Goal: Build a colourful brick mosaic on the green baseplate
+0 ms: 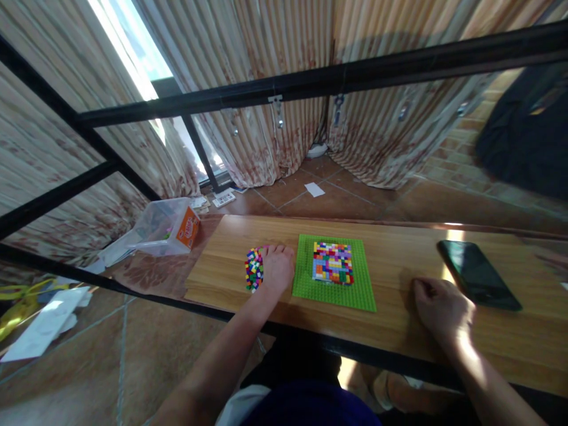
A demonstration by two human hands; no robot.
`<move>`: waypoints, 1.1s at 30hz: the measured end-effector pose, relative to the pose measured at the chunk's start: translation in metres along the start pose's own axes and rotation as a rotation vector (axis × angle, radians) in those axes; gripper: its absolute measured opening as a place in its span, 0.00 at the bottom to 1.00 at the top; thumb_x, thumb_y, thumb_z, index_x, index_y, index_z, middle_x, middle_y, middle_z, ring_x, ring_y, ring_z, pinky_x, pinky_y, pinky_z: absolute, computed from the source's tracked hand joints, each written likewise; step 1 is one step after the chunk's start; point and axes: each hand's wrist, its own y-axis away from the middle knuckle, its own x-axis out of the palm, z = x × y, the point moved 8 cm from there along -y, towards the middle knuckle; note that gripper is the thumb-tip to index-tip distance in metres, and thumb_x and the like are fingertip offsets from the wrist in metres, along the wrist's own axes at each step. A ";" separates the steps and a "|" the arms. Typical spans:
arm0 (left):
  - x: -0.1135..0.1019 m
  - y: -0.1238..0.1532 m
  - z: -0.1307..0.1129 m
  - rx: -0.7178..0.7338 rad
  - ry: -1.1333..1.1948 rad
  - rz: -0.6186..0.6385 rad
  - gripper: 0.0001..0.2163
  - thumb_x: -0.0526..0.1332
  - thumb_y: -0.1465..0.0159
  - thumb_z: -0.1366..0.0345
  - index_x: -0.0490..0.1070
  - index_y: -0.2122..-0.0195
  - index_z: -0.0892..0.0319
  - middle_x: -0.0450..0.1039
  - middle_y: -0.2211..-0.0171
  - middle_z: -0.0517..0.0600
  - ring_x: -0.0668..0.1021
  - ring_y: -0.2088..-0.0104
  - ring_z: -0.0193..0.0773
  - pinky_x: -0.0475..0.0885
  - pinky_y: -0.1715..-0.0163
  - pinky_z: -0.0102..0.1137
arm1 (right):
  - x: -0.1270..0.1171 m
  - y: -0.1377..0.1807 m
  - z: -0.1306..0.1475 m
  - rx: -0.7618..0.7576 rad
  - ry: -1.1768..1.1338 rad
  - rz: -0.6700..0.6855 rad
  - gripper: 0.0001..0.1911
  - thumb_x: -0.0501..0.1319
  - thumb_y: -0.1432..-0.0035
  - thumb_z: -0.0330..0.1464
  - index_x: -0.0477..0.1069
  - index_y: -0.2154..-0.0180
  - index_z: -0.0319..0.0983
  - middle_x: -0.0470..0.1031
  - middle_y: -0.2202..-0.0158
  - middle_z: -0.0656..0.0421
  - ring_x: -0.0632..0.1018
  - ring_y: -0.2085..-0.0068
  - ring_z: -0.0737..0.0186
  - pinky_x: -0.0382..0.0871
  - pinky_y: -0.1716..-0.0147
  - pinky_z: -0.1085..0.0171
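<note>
My left hand (278, 267) lies over the right side of a pile of small multicoloured building bricks (254, 269), fingers apart and slightly bent. Part of the pile is hidden beneath it. Just right of that hand is a green studded baseplate (364, 290). A square block of many-coloured bricks (332, 263) is built up on the plate, with an uneven mix of colours on top. My right hand (444, 307) rests on the wooden table as a loose fist, right of the baseplate and apart from it. No object shows in its fingers.
A dark phone (479, 275) lies beyond my right hand on the wooden table (399, 248). At the left stands a clear plastic box (162, 228) with an orange label. A black metal bar (310, 86) crosses before the curtains (288, 35). Another person's hand (552, 258) shows blurred at far right.
</note>
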 end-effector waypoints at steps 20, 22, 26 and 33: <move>-0.003 -0.019 -0.073 0.224 0.584 -0.094 0.09 0.60 0.33 0.71 0.80 0.61 0.55 0.82 0.60 0.49 0.80 0.58 0.38 0.73 0.52 0.35 | -0.001 -0.001 0.002 0.010 0.000 -0.006 0.17 0.55 0.42 0.40 0.79 0.67 0.37 0.77 0.68 0.52 0.73 0.68 0.57 0.62 0.70 0.62; 0.000 -0.019 -0.075 0.242 0.534 -0.094 0.08 0.61 0.33 0.70 0.81 0.62 0.54 0.82 0.60 0.48 0.79 0.57 0.40 0.71 0.50 0.38 | -0.001 0.000 0.003 0.010 -0.001 -0.006 0.17 0.55 0.41 0.40 0.79 0.66 0.37 0.77 0.68 0.52 0.73 0.68 0.57 0.62 0.71 0.61; 0.002 -0.017 -0.077 0.251 0.443 -0.090 0.09 0.60 0.31 0.68 0.81 0.61 0.52 0.82 0.59 0.48 0.78 0.55 0.41 0.68 0.50 0.40 | -0.001 0.000 0.003 0.004 -0.002 -0.012 0.17 0.55 0.41 0.39 0.79 0.66 0.37 0.78 0.68 0.52 0.74 0.68 0.58 0.62 0.70 0.62; 0.002 -0.015 -0.080 0.292 0.357 -0.049 0.10 0.58 0.31 0.68 0.81 0.60 0.51 0.81 0.57 0.48 0.76 0.53 0.42 0.66 0.50 0.41 | -0.001 0.000 0.004 0.000 0.017 -0.018 0.17 0.55 0.41 0.39 0.79 0.66 0.38 0.78 0.68 0.52 0.74 0.68 0.57 0.62 0.70 0.62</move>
